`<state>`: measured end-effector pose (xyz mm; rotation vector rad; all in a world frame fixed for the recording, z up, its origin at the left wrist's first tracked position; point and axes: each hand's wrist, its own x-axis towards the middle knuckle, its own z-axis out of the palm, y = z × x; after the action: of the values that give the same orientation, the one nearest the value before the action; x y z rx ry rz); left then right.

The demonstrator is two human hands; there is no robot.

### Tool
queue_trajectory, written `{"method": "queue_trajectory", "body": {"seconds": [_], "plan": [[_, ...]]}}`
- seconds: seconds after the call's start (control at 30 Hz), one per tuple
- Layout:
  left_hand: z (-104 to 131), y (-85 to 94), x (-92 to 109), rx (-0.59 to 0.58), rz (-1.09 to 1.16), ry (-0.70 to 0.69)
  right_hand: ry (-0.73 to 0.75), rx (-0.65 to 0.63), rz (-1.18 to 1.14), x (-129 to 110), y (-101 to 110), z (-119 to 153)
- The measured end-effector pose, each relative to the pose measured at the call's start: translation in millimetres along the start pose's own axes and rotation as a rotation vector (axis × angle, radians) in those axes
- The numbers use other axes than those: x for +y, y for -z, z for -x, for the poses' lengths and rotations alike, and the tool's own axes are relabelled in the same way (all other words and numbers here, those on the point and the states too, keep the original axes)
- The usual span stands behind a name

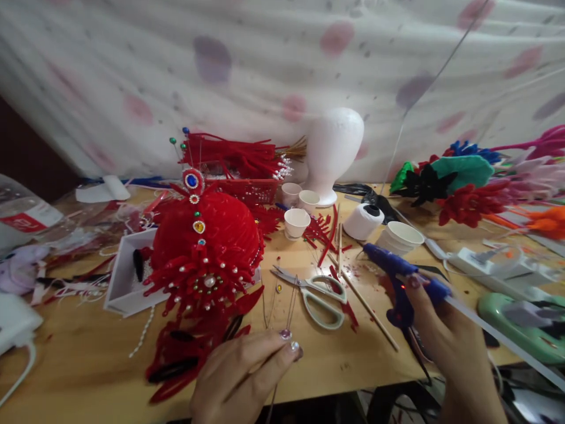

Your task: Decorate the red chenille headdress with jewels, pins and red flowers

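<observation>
My left hand (249, 371) is closed in a pinch near the table's front edge. Thin wires (292, 303) rise from its fingertips, and one strand hangs below them. In my right hand (450, 335) is a blue glue gun (391, 262), its nozzle pointing left and a small red light showing. A white glue stick (485, 330) trails from its back end. White-handled scissors (324, 294) lie slightly open between my hands. To the left stands a red velvet headdress (207, 235) with pearls, gems and a flower at its front.
Behind are a white foam head (335, 150), a red basket (251, 189) of red stems, small cups (296, 224) and a thread cone (362, 221). Wooden sticks (368, 309) lie mid-table. Colourful flowers (472, 197) and power strips (494, 268) occupy the right. A white box (128, 282) sits left.
</observation>
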<state>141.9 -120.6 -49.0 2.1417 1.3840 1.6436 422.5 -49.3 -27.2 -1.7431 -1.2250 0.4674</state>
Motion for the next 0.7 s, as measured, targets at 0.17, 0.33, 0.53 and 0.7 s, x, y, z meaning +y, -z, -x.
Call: {"method": "queue_trajectory", "body": {"seconds": [0.17,0.33,0.53,0.7], "plan": [[-2,-7.8,-5,-0.018,0.002,-0.068,0.013,-0.264,-0.232,-3,-1,27],[2,-10.1,-8,-0.047,-0.111,-0.194,0.092,-0.163,-0.229,-26,-16,45],[3,-6.3,-2,-0.123,-0.095,-0.186,0.190,-0.029,-0.103,-33,-26,46],[3,-5.7,0,-0.125,-0.087,-0.176,0.244,-0.013,-0.099,-21,-30,44]]}}
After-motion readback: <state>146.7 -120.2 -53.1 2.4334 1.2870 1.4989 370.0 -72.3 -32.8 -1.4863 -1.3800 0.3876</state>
